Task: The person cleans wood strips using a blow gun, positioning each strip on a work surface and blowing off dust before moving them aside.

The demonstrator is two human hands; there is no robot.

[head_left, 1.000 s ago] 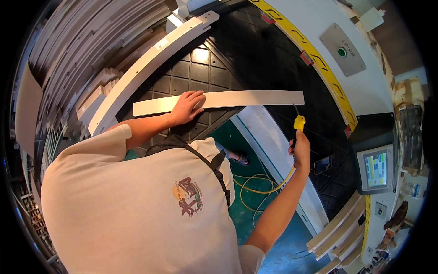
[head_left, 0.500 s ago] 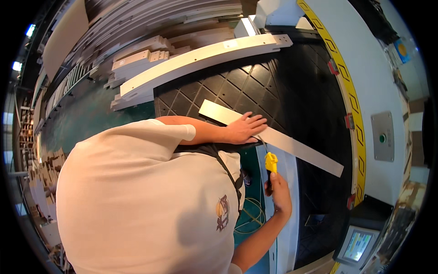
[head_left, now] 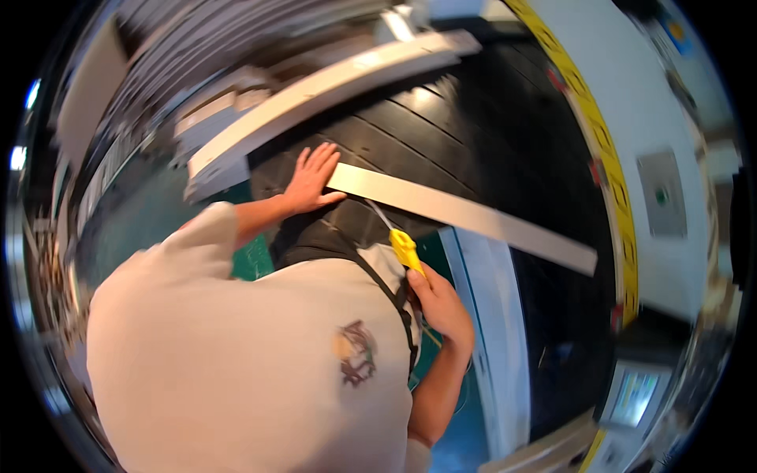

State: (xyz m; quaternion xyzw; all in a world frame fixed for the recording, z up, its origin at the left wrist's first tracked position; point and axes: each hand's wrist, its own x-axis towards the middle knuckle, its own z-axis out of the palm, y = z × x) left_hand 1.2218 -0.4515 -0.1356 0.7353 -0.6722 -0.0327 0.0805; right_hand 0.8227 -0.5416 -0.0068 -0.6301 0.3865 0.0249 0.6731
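A long pale flat board (head_left: 465, 211) lies slantwise on the dark grooved table (head_left: 505, 142). My left hand (head_left: 311, 181) is at the board's left end, fingers spread, the thumb side beside the end edge. In my right hand (head_left: 443, 307) is a yellow air blow gun (head_left: 405, 249) with a thin metal nozzle. Its tip points at the near edge of the board, close to the left end. My right fingers wrap round the handle, which is mostly hidden.
A longer curved pale beam (head_left: 315, 88) lies beyond the board. Stacked timber (head_left: 197, 39) fills the far left. Along the right runs a white machine body with a yellow strip (head_left: 603, 150). A lit control screen (head_left: 635, 396) stands at lower right.
My left hand has slid left from the middle of the board to its left end. My right hand has carried the blow gun leftward and farther away. The view has also shifted.
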